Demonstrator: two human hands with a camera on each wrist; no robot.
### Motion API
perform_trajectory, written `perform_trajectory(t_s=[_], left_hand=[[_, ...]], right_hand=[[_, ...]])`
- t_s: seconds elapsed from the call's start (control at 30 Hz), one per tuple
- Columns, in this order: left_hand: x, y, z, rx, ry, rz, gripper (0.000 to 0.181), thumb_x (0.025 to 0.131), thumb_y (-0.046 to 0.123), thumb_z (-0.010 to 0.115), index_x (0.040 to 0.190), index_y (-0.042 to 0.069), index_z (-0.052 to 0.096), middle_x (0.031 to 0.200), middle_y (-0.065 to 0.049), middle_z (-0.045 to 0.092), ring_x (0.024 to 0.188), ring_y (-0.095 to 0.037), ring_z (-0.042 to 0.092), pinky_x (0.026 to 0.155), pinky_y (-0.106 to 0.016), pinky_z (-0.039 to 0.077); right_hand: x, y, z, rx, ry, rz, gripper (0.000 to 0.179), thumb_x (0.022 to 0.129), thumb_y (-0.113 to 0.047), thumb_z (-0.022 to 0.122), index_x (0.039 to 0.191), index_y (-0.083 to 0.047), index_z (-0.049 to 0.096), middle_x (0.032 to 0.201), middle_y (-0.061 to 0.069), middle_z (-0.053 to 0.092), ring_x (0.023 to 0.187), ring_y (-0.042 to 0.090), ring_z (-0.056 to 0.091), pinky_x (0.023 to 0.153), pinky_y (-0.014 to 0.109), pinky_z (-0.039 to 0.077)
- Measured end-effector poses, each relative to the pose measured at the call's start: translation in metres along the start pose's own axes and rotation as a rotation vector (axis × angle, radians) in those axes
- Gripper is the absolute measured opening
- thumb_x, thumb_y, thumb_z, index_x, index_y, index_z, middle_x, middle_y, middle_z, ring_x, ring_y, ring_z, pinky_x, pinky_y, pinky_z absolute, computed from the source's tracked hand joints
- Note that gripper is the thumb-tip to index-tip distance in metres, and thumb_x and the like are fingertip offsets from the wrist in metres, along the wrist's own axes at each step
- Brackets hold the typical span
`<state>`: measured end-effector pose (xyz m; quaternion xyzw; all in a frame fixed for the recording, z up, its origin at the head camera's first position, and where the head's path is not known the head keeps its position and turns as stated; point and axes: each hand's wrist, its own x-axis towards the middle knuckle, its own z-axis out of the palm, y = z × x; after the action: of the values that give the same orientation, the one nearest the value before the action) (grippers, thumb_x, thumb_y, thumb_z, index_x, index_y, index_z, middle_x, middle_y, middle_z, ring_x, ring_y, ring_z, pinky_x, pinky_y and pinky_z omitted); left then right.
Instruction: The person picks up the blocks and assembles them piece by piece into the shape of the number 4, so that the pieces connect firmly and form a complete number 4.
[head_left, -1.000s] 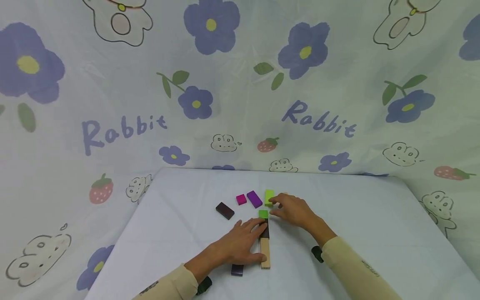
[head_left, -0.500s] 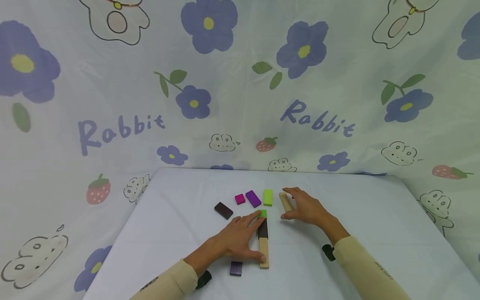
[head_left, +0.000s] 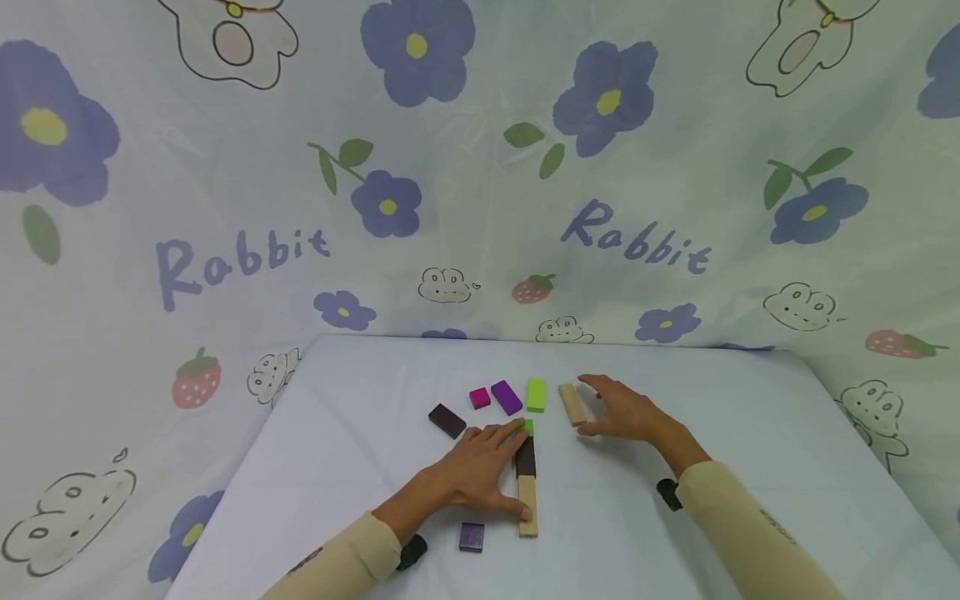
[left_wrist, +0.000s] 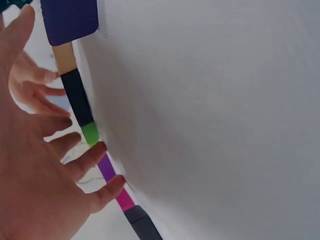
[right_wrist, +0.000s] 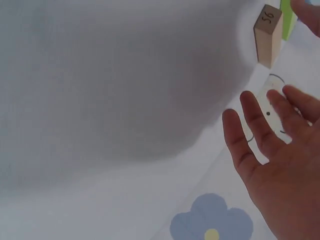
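Note:
A row of blocks lies end to end in the head view: a natural wood block (head_left: 528, 500), a dark brown block (head_left: 526, 457) and a green block (head_left: 529, 427). My left hand (head_left: 480, 471) spreads beside and over this row, its thumb at the natural block's near end and its fingertips by the green one. My right hand (head_left: 626, 412) is just right of another natural wood block (head_left: 572, 405), thumb and fingers apart around nothing. In the right wrist view, that block (right_wrist: 268, 35) has dark marks on its end, and the fingers (right_wrist: 237, 132) are extended.
Behind the row lie a lime block (head_left: 536, 395), a purple block (head_left: 507, 397) and a small magenta block (head_left: 480, 398). A dark brown block (head_left: 447, 421) is left of them. Nearer sits a dark purple block (head_left: 472, 537). A patterned cloth (head_left: 480, 167) rises behind the white table (head_left: 360, 375).
My right hand has moved right from beside the lime block to the loose natural block, then slightly away from it. My left fingertips have shifted forward onto the green block.

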<state>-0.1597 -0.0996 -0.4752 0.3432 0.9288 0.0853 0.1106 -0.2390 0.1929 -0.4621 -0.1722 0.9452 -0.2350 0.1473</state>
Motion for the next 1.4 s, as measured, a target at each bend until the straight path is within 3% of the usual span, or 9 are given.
perform_trajectory(t_s=[0.13,0.33,0.63,1.17,1.4], left_hand=[[0.0,0.001,0.0,-0.011,-0.005,-0.003,0.112,0.077,0.082,0.061,0.161,0.016,0.028,0.167,-0.003,0.02,0.146,-0.024,0.032,0.113,-0.051,0.033],[0.001,0.0,0.001,-0.004,-0.007,-0.013,0.111,0.077,0.082,0.061,0.161,0.017,0.028,0.167,-0.002,0.021,0.146,-0.024,0.032,0.112,-0.053,0.033],[0.003,0.001,-0.001,0.021,0.001,-0.01,0.112,0.077,0.082,0.062,0.161,0.016,0.029,0.167,-0.002,0.022,0.144,-0.024,0.034,0.11,-0.054,0.034],[0.004,0.002,0.002,0.025,0.018,0.002,0.112,0.076,0.082,0.063,0.16,0.015,0.031,0.165,-0.002,0.026,0.143,-0.026,0.036,0.108,-0.057,0.036],[0.006,0.002,0.003,0.046,-0.004,-0.025,0.113,0.076,0.084,0.061,0.161,0.018,0.028,0.166,0.001,0.024,0.145,-0.025,0.033,0.109,-0.055,0.034]], right_hand=[[0.005,-0.003,0.007,-0.067,0.036,0.064,0.099,0.075,-0.053,0.085,0.15,-0.003,0.044,0.144,0.02,0.052,0.125,0.036,0.055,0.096,0.065,0.046],[0.012,-0.006,0.016,-0.135,0.08,0.094,0.101,0.073,-0.061,0.083,0.145,0.002,0.049,0.134,0.021,0.056,0.115,0.036,0.06,0.089,0.062,0.051],[0.02,-0.01,0.027,-0.109,0.147,0.113,0.093,0.075,-0.056,0.084,0.137,0.006,0.055,0.115,0.017,0.06,0.093,0.025,0.06,0.085,0.048,0.055],[0.025,-0.013,0.036,-0.033,0.194,0.169,0.068,0.084,-0.042,0.082,0.128,0.006,0.062,0.109,0.015,0.06,0.09,0.025,0.058,0.084,0.045,0.053],[0.024,-0.013,0.034,-0.047,0.199,0.149,0.053,0.088,-0.031,0.079,0.123,0.006,0.065,0.099,0.011,0.06,0.083,0.023,0.057,0.078,0.042,0.052]])
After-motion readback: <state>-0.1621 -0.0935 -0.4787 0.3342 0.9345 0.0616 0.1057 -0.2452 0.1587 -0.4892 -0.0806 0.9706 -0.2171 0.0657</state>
